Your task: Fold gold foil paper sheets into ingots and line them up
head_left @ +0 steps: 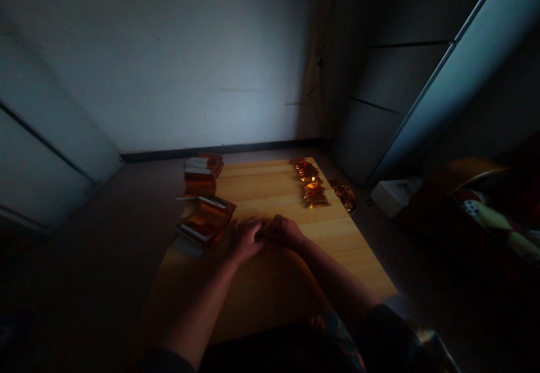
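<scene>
My left hand [247, 239] and my right hand [287, 231] meet above the middle of a light wooden table [257, 184]. Both are closed, with the fingertips pinched together and almost touching. Whatever lies between them is too dark and small to make out. Just left of my left hand is a stack of amber, film-like sheets [211, 215] with pale strips along the edges. Behind it, at the far left corner, sits another amber stack [200, 184] with a whitish piece on top. Beyond my right hand, shiny crinkled amber pieces [315, 193] lie in a row along the right edge.
More shiny amber pieces [343, 194] sit in a container or heap on the floor beyond the table's right edge. A white box [390, 197] stands near a dark wooden chair-like piece [464, 170]. A pale wall [211, 69] rises behind the table. The room is dim.
</scene>
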Action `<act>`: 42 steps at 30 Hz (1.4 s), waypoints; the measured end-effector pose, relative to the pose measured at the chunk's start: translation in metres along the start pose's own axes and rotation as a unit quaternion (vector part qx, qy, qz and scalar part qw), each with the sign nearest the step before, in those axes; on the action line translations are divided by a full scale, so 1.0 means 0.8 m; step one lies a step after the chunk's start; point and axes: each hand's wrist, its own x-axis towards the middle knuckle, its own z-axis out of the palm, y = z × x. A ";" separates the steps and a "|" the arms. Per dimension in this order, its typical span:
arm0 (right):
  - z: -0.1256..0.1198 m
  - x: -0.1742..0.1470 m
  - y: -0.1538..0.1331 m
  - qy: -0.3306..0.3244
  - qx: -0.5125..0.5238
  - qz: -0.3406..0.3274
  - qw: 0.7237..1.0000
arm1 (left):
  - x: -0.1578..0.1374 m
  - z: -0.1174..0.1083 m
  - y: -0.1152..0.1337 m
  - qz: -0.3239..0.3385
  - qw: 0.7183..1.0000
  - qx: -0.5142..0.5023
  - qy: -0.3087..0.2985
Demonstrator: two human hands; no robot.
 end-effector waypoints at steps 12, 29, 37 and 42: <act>0.003 -0.008 0.007 0.056 0.084 -0.006 0.995 | 0.001 -0.004 0.005 0.009 1.000 -0.008 0.001; 0.014 -0.009 0.005 0.129 0.107 0.013 0.986 | 0.001 -0.003 0.003 0.014 1.000 -0.006 0.008; 0.009 0.002 -0.009 0.108 0.038 0.090 0.989 | 0.001 -0.009 0.008 0.000 1.000 0.000 -0.005; 0.003 0.001 -0.006 0.103 0.054 0.088 0.989 | 0.001 -0.008 0.008 0.003 1.000 -0.003 -0.017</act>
